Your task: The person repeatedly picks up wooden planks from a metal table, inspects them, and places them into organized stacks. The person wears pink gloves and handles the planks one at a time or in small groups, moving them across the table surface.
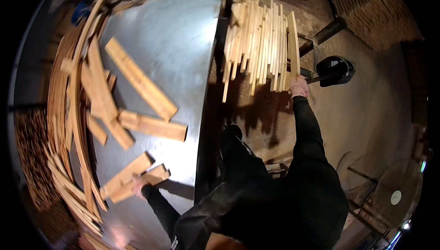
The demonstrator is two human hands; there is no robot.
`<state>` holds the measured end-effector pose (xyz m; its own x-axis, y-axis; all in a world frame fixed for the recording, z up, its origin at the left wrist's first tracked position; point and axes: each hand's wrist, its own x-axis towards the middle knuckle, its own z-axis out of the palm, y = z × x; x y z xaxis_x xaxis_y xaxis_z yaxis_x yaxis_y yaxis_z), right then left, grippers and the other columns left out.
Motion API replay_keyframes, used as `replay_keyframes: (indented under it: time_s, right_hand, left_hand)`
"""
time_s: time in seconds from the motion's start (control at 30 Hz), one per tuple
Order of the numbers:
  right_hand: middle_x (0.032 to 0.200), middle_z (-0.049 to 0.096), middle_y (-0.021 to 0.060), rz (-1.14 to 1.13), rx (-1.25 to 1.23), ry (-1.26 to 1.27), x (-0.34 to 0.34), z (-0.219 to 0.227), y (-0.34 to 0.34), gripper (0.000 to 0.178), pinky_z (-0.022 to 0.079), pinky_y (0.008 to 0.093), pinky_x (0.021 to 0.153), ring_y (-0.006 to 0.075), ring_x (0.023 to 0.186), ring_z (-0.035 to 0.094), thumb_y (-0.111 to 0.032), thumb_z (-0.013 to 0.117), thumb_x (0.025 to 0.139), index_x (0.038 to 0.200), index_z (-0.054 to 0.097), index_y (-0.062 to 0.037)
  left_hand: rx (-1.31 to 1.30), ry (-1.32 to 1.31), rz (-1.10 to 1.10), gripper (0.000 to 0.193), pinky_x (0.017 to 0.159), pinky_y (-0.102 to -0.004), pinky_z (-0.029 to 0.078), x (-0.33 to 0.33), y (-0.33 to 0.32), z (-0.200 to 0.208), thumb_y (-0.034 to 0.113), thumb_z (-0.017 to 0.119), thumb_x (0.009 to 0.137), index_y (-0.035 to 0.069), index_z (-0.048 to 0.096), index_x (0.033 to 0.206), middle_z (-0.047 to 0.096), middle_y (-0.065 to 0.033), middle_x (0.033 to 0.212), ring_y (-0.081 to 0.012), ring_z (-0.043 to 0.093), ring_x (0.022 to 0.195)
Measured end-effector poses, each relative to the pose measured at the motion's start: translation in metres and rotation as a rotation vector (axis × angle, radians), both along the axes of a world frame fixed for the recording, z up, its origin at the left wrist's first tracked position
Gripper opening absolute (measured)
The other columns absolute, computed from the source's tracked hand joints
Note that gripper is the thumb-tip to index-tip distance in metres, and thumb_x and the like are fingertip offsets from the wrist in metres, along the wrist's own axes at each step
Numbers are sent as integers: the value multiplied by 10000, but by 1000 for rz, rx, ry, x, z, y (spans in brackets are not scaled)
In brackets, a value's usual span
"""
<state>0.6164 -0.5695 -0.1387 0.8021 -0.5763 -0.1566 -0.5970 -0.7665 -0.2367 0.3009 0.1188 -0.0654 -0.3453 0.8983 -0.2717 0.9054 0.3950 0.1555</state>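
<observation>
My right hand (299,87), in a pinkish glove, is closed round the near end of a long pale wooden board (293,43). This board stands on edge at the right side of a stack of narrow wooden strips (254,39). Over the metal table on the left, my left hand (139,188) grips the near side of a short wooden board (156,175); its fingers are partly blurred. Against that piece lies a second short board (128,173). Farther up the table are several loose boards, among them a long one (140,78) and a shorter one (153,125).
Long bent strips (75,108) pile along the left edge of the grey metal table (178,34). A dark post (224,25) stands between table and stack. Right of the stack is a black rounded object (336,70) on a metal frame. A round-topped stand (398,192) is at lower right.
</observation>
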Motion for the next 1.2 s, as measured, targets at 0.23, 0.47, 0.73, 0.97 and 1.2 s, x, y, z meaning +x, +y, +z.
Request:
replay_keyframes:
  time_s: [0.23, 0.47, 0.73, 0.97, 1.2]
  right_hand:
    - [1180, 623, 210, -61, 137, 12, 54, -78, -46, 440, 475, 446, 921, 379, 1118, 582, -404, 462, 924, 1179, 587, -69]
    - [1201, 602, 230, 350, 117, 228, 63, -100, -63, 444, 460, 462, 901, 390, 1108, 567, -363, 346, 970, 1146, 579, -29]
    - [1459, 396, 231, 497, 991, -750, 60, 153, 171, 525, 542, 423, 920, 343, 1131, 587, -262, 421, 1016, 1424, 337, 57]
    - [1470, 366, 239, 1714, 375, 8, -53, 148, 473, 972, 264, 443, 1136, 368, 1365, 348, -640, 597, 810, 1501, 259, -45]
    - [1483, 337, 273, 1987, 228, 552, -221, 164, 530, 1092, 287, 445, 1130, 395, 1410, 288, -607, 691, 757, 1524, 157, -40]
  left_hand:
    - [-159, -284, 107, 782, 819, -497, 506, 10, 79, -28, 746, 446, 814, 71, 625, 1169, 669, -186, 1113, -373, 642, 933]
    - [-636, -940, 40, 580, 842, -522, 523, 40, 100, -35, 583, 471, 887, 115, 572, 1215, 652, -109, 1111, -355, 634, 979]
    - [-453, -618, 115, 628, 774, -583, 534, 48, 67, 7, 566, 507, 900, 80, 499, 1298, 642, -198, 1151, -399, 652, 974]
    - [126, -1169, 309, 569, 830, -367, 495, -48, -18, -29, 361, 794, 720, -46, 634, 1085, 672, -166, 986, -259, 626, 894]
    - [-221, -1361, 250, 288, 522, -311, 453, -50, -147, 49, 299, 671, 896, 21, 629, 959, 626, -51, 785, -149, 585, 637]
